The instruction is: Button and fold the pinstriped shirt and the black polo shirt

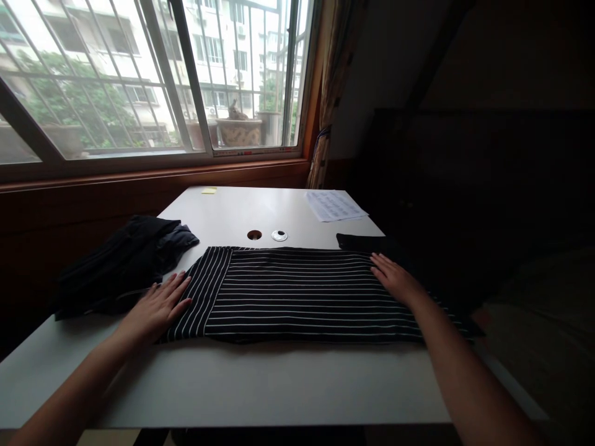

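Observation:
A black garment with thin white stripes (297,294) lies folded in a long band across the white table (260,384). My left hand (155,308) rests flat on its left end, fingers stretched out. My right hand (395,279) lies flat on its right end, fingers spread. Neither hand grips anything.
A heap of dark clothing (123,263) sits at the table's left. Behind the garment are a cable hole (254,235) and its round cap (279,235). A printed sheet (334,205), a black flat object (360,242) and a yellow sticky note (209,191) lie further back. A window runs behind.

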Motion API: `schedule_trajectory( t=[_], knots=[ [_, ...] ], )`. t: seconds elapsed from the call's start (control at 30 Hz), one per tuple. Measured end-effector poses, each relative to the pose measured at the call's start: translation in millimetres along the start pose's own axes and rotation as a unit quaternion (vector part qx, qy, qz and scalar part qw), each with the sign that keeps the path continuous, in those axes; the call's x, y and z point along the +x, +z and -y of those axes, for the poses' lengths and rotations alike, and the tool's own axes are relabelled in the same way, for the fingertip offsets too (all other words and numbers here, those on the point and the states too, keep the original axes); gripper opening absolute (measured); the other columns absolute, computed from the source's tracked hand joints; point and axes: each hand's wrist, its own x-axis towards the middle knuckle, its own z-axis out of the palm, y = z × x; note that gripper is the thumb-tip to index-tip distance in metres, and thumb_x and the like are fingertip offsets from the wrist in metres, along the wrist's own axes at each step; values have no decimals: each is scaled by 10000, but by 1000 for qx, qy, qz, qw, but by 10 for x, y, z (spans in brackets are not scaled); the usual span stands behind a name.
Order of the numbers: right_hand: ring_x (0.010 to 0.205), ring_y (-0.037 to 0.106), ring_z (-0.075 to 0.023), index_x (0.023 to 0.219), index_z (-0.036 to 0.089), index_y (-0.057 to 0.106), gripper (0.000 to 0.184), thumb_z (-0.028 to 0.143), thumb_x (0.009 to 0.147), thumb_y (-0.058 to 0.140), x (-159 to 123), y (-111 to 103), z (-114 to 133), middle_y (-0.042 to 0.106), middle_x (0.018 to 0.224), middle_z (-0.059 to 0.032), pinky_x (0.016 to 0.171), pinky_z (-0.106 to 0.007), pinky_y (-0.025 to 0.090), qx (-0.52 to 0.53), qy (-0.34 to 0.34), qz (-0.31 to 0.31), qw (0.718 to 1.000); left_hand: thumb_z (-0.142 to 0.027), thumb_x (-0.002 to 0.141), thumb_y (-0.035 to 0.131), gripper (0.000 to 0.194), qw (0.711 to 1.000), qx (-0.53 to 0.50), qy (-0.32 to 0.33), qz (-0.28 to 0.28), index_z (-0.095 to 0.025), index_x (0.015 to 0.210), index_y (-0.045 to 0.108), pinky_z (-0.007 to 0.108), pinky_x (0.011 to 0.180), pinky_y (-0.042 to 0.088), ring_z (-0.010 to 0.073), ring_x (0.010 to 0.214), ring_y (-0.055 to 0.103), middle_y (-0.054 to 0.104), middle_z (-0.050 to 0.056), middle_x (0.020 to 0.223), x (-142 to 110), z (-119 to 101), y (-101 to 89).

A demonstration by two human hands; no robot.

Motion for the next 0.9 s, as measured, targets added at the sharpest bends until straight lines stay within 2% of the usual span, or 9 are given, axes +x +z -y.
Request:
schedule_trajectory(
  t=[0.1,0.33,0.53,0.63,0.73,0.9],
  knots=[
    [1473,351,-242,1498,194,462,602,500,1007,298,-2,-1,-1,430,1566,-67,1218,-462,304,0,-5,-5,1000,-553,1024,226,655,1000,-9,3,-4,-221,1587,246,515,1224,192,255,1536,181,174,50,1664,2,21,61],
    [1469,357,-257,1479,165,487,602,493,1009,304,14,37,-47,442,1557,-82,1210,-474,316,1,-15,-15,1000,-518,1026,293,627,999,-15,9,-27,-221,1577,271,546,1206,221,285,1518,241,239,69,1647,5,-4,43],
    [1410,446,-263,1395,153,584,543,447,1008,340,-8,-38,38,548,1474,-99,1183,-448,365,-24,-22,-56,998,-512,1027,276,622,999,-15,17,-30,-224,1577,274,525,1198,246,279,1515,249,240,74,1647,-19,14,51],
    [1331,504,-290,1324,148,641,494,402,1001,366,-47,-115,115,590,1419,-111,1112,-461,437,-67,6,-85,994,-513,1030,253,623,999,-14,25,-35,-223,1582,261,515,1197,251,273,1516,250,239,76,1647,-30,40,84],
    [1216,554,-316,1301,180,657,452,381,990,397,-102,-194,189,594,1395,-110,993,-475,504,-115,65,-96,987,-520,1029,257,627,999,-13,30,-41,-229,1584,253,514,1198,250,275,1513,256,236,75,1649,-38,75,135],
    [1062,585,-328,1344,195,614,469,418,995,394,-216,-347,302,645,1231,-140,849,-452,506,-184,149,-61,970,-525,1029,246,629,999,-11,26,-42,-231,1584,246,516,1201,250,276,1517,243,199,61,1659,-57,109,188]
  ],
)
